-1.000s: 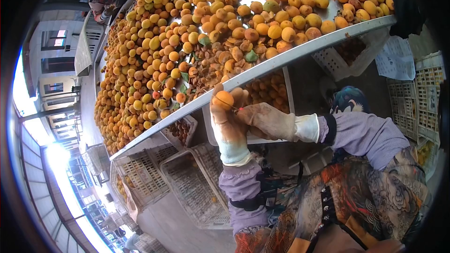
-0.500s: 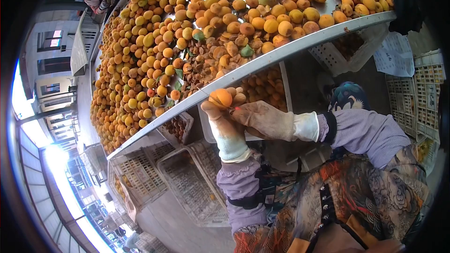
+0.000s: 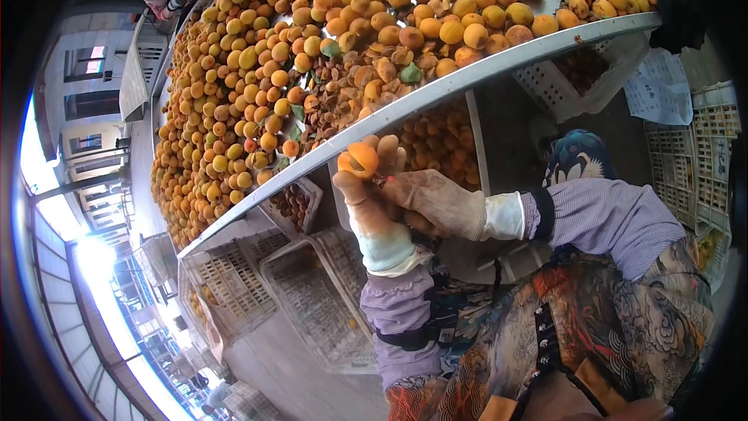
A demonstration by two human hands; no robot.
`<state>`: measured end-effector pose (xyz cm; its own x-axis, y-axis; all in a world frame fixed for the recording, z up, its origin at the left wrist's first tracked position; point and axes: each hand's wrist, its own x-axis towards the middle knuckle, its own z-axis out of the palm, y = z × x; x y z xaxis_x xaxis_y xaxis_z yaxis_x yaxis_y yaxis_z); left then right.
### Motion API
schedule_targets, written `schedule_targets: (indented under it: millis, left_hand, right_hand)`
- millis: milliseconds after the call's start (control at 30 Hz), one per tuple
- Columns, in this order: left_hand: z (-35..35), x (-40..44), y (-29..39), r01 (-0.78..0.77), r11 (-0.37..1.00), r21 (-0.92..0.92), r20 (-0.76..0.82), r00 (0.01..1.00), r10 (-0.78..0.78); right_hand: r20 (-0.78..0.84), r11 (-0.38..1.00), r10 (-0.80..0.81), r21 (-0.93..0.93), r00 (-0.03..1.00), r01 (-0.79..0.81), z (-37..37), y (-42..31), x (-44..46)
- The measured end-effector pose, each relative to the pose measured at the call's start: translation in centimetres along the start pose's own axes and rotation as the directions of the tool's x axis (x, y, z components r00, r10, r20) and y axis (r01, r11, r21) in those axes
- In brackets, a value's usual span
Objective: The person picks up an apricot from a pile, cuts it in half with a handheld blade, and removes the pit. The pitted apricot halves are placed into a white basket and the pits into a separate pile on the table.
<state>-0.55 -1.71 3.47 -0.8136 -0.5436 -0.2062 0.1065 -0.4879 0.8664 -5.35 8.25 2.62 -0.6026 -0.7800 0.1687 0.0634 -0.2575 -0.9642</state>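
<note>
While our gloved left hand point(image 3: 374, 209) carries one apricot point(image 3: 358, 157), our gloved right hand point(image 3: 444, 201) meets it from the other side. Position: the fruit sits just outside the near edge of the bench point(image 3: 467, 78), towards that edge's left corner; whether it touches the rim we cannot tell. Left fingers: curled around the fruit, open only to its width, thumb on the near side. Right fingers: bent in against the left hand; how tightly they close, and on what, we cannot tell. A small reddish spot shows at their tips.

Handling note: we judge that a light, even hold suits best, firm enough to stop rolling without bruising, with the left thumb clear of the dark split across the fruit's face.

Materials: apricot round, smooth, orange. Glove fabric pale, stained brown over palms and fingers. Bench rim straight, greyish, apparently metal. Behind it, heaped whole fruit point(image 3: 234, 109), yellow to orange; nearer the edge, brownish, flattened pieces point(image 3: 343, 105), ragged and moist-looking, with a green leaf point(image 3: 411, 73) among them.
</note>
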Motion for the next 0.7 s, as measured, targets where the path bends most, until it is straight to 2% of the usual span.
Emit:
schedule_targets:
  millis: [33, 67, 133, 167, 233, 333, 367, 433, 467, 533, 633, 667, 700]
  left_hand:
    - [0.0, -0.1, 0.1, -0.026, 1.0, -0.016, 0.016, 1.0, 0.027]
    - [-0.3, 0.1, -0.1, -0.029, 0.999, -0.019, 0.012, 1.0, 0.029]
    - [-1.0, 0.4, -0.4, -0.044, 0.999, -0.028, 0.025, 0.999, 0.045]
    - [-1.2, 0.4, -0.5, -0.046, 0.999, -0.029, 0.022, 0.999, 0.046]
    - [-1.4, 0.3, -0.5, -0.071, 0.997, 0.017, -0.003, 0.997, 0.072]
    - [-1.5, 0.4, -0.6, -0.093, 0.994, 0.061, -0.004, 0.996, 0.093]
    - [-1.6, 0.5, -0.6, -0.094, 0.994, 0.06, -0.003, 0.996, 0.094]
    - [-1.8, 0.7, -0.8, -0.141, 0.987, 0.073, 0.01, 0.99, 0.14]
    - [-1.8, 0.7, -0.8, -0.14, 0.987, 0.074, 0.01, 0.99, 0.139]
    - [-1.9, 0.6, -0.7, -0.148, 0.987, 0.068, 0.013, 0.989, 0.147]
    - [-2.5, 1.1, -1.1, -0.134, 0.99, 0.044, 0.024, 0.991, 0.133]
    - [-2.4, 1.2, -1.0, -0.142, 0.989, 0.043, 0.027, 0.99, 0.141]
    - [-2.3, 1.2, -0.9, -0.169, 0.985, 0.02, 0.011, 0.986, 0.169]
  right_hand:
    - [-0.031, 0.996, -0.079, -0.047, 0.996, 0.078, 0.3, 0.2, 0.0]
    - [-0.026, 0.996, -0.078, -0.048, 0.997, 0.077, 0.4, 0.3, -0.1]
    - [-0.026, 0.999, 0.04, -0.012, 0.999, -0.041, 0.5, -0.2, -0.3]
    - [-0.023, 0.999, 0.041, -0.012, 0.999, -0.042, 0.5, -0.2, -0.3]
    - [0.024, 0.962, 0.233, 0.139, 0.972, -0.234, 0.7, -0.1, -0.5]
    - [0.139, 0.801, 0.48, 0.332, 0.866, -0.497, 0.7, -0.1, -0.6]
    - [0.139, 0.802, 0.48, 0.331, 0.866, -0.497, 0.7, 0.3, -0.7]
    - [0.263, 0.669, 0.51, 0.477, 0.819, -0.57, 0.9, 1.1, -0.6]
    - [0.263, 0.669, 0.51, 0.478, 0.819, -0.57, 0.7, 1.3, -0.8]
    - [0.39, 0.545, 0.522, 0.531, 0.759, -0.648, 0.4, 1.0, -1.0]
    - [0.402, 0.471, 0.508, 0.61, 0.761, -0.637, 0.2, 0.2, -1.0]
    - [0.403, 0.478, 0.504, 0.607, 0.764, -0.636, 0.1, 0.2, -0.9]
    - [0.37, 0.548, 0.535, 0.532, 0.759, -0.645, 0.1, 0.3, -0.8]
